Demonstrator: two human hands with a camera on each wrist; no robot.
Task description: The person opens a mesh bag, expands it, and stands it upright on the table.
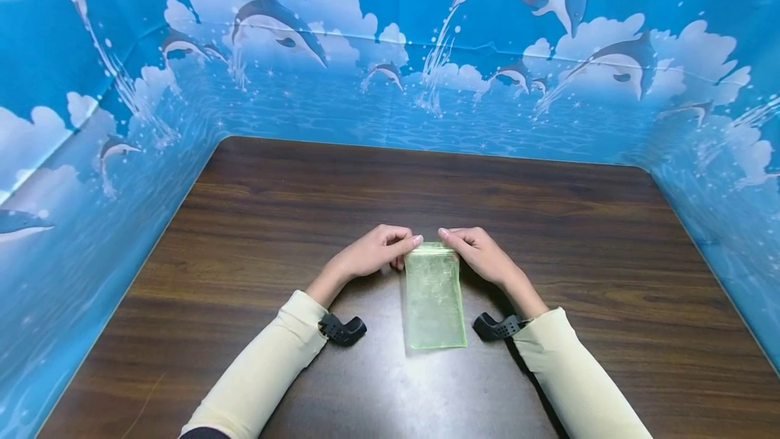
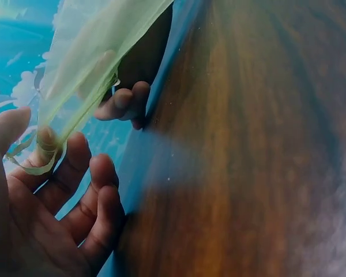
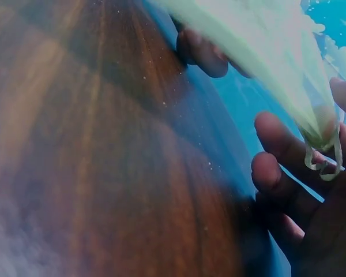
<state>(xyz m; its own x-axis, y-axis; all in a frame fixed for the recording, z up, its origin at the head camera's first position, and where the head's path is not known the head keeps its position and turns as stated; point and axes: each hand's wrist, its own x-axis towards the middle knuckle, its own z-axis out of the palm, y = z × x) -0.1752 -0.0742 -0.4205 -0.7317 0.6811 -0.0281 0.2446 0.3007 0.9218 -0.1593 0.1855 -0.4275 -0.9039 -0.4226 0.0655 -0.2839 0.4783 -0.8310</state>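
Observation:
A small translucent green zip bag hangs between the two hands, its ridged zip strip along the top. My left hand pinches the top left corner between thumb and index finger. At the opposite corner, my right hand pinches the bag the same way. In the left wrist view, the lips of the bag curl apart beside the fingers of the left hand. The right wrist view shows a similar loop at the corner of the bag by the right hand. Nothing distinct shows inside the bag.
A dark brown wooden table lies under the hands, with a bright glare near its front. A blue cloth backdrop with dolphins and clouds surrounds its back and sides. Black wrist cameras sit at both cream sleeves.

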